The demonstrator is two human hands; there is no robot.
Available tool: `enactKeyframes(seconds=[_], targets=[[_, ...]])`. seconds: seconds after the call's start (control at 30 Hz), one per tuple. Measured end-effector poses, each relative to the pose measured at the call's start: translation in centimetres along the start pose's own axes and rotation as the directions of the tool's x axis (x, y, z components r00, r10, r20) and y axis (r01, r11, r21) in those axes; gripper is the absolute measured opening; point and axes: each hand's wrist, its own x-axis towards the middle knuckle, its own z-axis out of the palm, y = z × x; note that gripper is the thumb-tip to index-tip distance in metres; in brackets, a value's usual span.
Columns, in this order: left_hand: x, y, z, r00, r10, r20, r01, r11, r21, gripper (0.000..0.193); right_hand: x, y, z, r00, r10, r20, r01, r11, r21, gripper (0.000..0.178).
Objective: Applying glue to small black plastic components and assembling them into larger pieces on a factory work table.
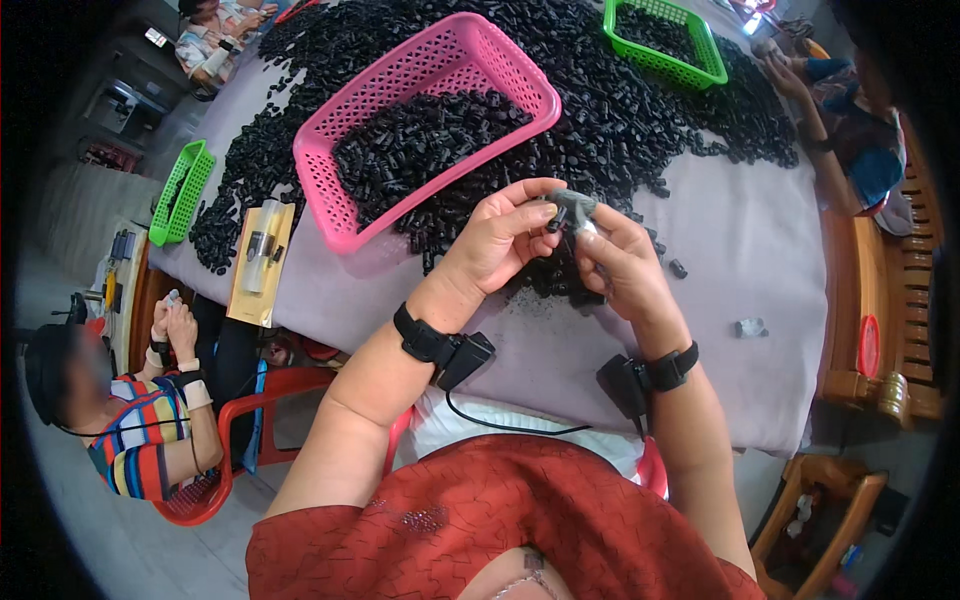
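Above the near part of the table, my two hands meet. Pinched in my left hand [500,235] is a small black cylindrical piece [557,218], its end poking out between thumb and fingers. A crumpled greyish, partly shiny wad [575,204] touches that piece; whether it is cloth or plastic film I cannot tell. My right hand [625,262] grips this wad with thumb and fingers closed. Just beyond my hands lies a wide heap of similar black pieces [590,130]. A pink perforated basket [345,235], filled with more of them, stands tilted on the heap.
Green baskets stand at far right [722,72] and left [160,235]. A yellowish board [243,300] bearing a clear package lies on the left. A small clear packet [750,328] rests on the grey tablecloth [720,250]. Other people sit left, far left and right.
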Motion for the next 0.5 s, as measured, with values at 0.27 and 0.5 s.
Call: enactKeyframes(seconds=[0.27,0.5], targets=[[-1.2,4.0,1.0,0.353,0.902,0.248,-0.449,-0.069,0.891,0.014,0.1,-0.1,0.2,0.997,-0.059,-0.045,0.060,0.998,0.024,0.031],[-1.0,5.7,0.5,0.354,0.826,0.438,-0.221,-0.381,0.898,0.016,0.1,-0.1,0.1,0.998,-0.039,-0.059,0.041,0.999,0.030,0.019]])
